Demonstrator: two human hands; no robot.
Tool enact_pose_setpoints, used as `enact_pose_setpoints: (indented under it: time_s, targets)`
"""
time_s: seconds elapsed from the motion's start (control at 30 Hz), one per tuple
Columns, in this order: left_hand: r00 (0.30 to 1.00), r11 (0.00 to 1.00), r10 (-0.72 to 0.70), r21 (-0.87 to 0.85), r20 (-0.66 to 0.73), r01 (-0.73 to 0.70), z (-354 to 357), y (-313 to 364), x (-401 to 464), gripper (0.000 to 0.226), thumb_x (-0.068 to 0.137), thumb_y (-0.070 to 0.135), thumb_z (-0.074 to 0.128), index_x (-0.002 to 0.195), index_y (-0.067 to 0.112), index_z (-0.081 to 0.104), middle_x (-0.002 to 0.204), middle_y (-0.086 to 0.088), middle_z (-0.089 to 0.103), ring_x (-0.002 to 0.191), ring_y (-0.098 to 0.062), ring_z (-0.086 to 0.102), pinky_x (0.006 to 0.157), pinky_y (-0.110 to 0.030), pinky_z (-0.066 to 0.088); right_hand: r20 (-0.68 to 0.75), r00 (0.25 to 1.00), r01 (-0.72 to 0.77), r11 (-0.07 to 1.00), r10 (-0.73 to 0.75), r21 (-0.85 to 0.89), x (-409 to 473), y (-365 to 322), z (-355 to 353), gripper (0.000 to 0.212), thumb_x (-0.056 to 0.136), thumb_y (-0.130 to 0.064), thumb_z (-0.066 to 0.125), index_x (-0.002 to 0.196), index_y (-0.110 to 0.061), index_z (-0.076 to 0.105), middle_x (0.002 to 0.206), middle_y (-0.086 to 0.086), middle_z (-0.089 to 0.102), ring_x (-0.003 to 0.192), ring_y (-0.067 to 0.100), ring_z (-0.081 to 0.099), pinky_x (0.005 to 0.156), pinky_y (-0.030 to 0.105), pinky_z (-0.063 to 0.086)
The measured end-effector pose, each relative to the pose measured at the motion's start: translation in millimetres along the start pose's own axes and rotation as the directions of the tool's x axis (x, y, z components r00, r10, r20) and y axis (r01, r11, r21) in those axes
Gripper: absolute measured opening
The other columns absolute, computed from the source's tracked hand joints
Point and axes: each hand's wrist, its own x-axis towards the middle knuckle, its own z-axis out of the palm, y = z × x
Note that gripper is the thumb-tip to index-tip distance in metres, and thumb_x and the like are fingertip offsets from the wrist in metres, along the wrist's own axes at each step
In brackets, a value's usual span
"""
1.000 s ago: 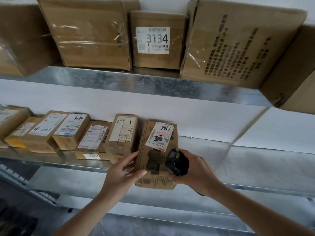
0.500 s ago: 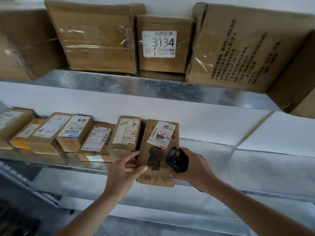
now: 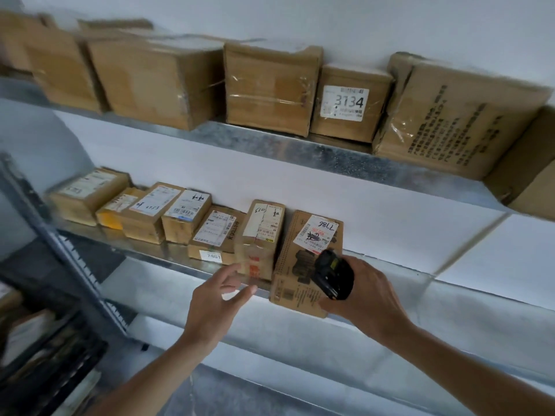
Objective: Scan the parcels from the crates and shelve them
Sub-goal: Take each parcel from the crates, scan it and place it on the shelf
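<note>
A flat brown parcel (image 3: 301, 250) with a white label reading 7786 lies on the middle metal shelf (image 3: 168, 256), at the right end of a row of small parcels, its near end overhanging the shelf edge. My right hand (image 3: 371, 298) grips a black scanner (image 3: 332, 274) over the parcel's lower right part, thumb against its near corner. My left hand (image 3: 216, 298) hovers left of the parcel, fingers relaxed and spread, touching nothing. It is blurred.
Several small labelled boxes (image 3: 180, 214) fill the middle shelf to the left. Large cartons, one marked 3134 (image 3: 345, 103), stand on the upper shelf (image 3: 270, 145). A grey upright post (image 3: 60, 250) and a dark crate (image 3: 45, 355) are at lower left. Bare shelf lies right of the parcel.
My left hand has let go of the 7786 parcel and drawn back to the left. The parcel now lies on the shelf. The view has swung left.
</note>
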Motion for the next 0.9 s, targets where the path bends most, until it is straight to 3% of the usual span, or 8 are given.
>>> enact_pose_setpoints:
  time_s: [0.17,0.3,0.4,0.53,0.67,0.77,0.9]
  targets:
    - [0.993,0.996,-0.076,0.037,-0.095,0.08,-62,-20,-36,0.046,0.084,0.047,0.075,0.127,0.037,0.061,0.113,0.016,0.068,0.108,-0.004,0.062,0.08,-0.009,0.042,0.08,0.978,0.189,0.981,-0.191,0.04,-15,-77,29,0.078,0.06,-0.061,0.088,0.128,-0.041,0.055,0.116,-0.027,0.058,0.104,0.001,0.057,0.087,0.026,0.053]
    - [0.965,0.983,-0.163,0.046,-0.204,0.175,-138,-66,-63,0.048,0.083,0.048,0.075,0.128,0.036,0.062,0.117,0.014,0.067,0.108,-0.003,0.062,0.096,-0.028,0.053,0.207,0.943,0.231,0.961,-0.26,0.153,-21,-150,86,0.071,0.054,-0.067,0.084,0.115,-0.043,0.058,0.103,-0.025,0.067,0.094,-0.001,0.064,0.082,0.032,0.058]
    - [0.934,0.964,-0.229,0.069,-0.274,0.257,-198,-104,-81,0.053,0.084,0.05,0.074,0.133,0.034,0.06,0.127,0.014,0.064,0.116,-0.005,0.06,0.101,-0.034,0.051,0.299,0.899,0.29,0.946,-0.321,0.144,-22,-213,132,0.077,0.054,-0.072,0.079,0.121,-0.042,0.057,0.103,-0.02,0.068,0.095,0.005,0.066,0.083,0.036,0.059]
    - [0.877,0.931,-0.312,0.065,-0.365,0.358,-281,-156,-103,0.052,0.087,0.048,0.072,0.134,0.029,0.061,0.125,0.014,0.065,0.116,-0.005,0.06,0.099,-0.028,0.05,0.478,0.801,0.354,0.929,-0.359,0.105,-23,-300,192,0.079,0.059,-0.077,0.076,0.127,-0.047,0.048,0.11,-0.018,0.067,0.101,0.011,0.065,0.086,0.037,0.057]
    - [0.813,0.897,-0.387,0.025,-0.435,0.441,-357,-202,-109,0.049,0.089,0.048,0.071,0.132,0.026,0.063,0.113,0.019,0.066,0.109,-0.003,0.061,0.097,-0.028,0.051,0.559,0.741,0.357,0.923,-0.373,0.142,-20,-375,254,0.08,0.061,-0.077,0.079,0.128,-0.047,0.048,0.112,-0.022,0.065,0.103,0.008,0.064,0.085,0.031,0.054]
    - [0.761,0.874,-0.433,-0.017,-0.483,0.486,-402,-232,-108,0.052,0.09,0.046,0.07,0.136,0.024,0.06,0.121,0.011,0.065,0.112,-0.008,0.06,0.093,-0.025,0.048,0.637,0.665,0.391,0.909,-0.389,0.146,-12,-422,302,0.097,0.052,-0.082,0.078,0.135,-0.043,0.047,0.124,-0.021,0.063,0.115,0.01,0.062,0.094,0.033,0.054]
    - [0.739,0.848,-0.471,-0.017,-0.482,0.53,-446,-266,-105,0.056,0.09,0.05,0.068,0.139,0.026,0.056,0.128,0.008,0.063,0.12,-0.01,0.058,0.098,-0.026,0.048,0.664,0.629,0.429,0.893,-0.404,0.137,7,-468,355,0.103,0.044,-0.08,0.08,0.134,-0.041,0.048,0.125,-0.017,0.063,0.117,0.01,0.063,0.097,0.037,0.055]
